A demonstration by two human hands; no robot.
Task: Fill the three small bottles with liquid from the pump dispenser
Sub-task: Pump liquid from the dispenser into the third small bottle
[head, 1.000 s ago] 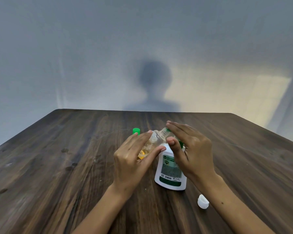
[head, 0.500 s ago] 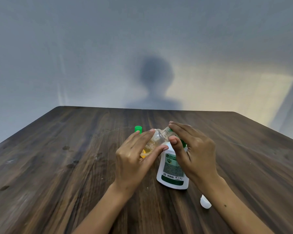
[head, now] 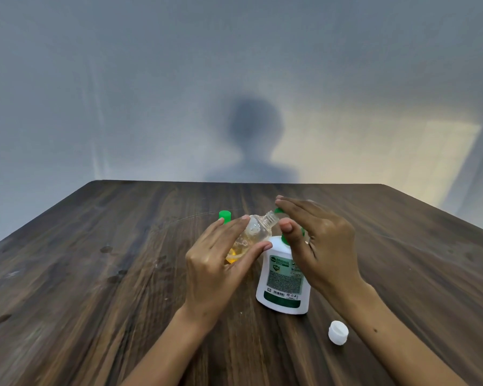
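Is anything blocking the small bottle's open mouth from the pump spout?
Nothing visible does. The left hand holds the small bottle tilted, its uncapped mouth right at the green pump spout under the right hand.

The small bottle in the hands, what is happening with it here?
A person is filling a small clear bottle from a white pump dispenser on a wooden table. The left hand holds the bottle tilted, its open neck at the green pump nozzle. The right hand rests on the pump. Some yellow liquid is already inside. A white cap and a green cap lie apart.
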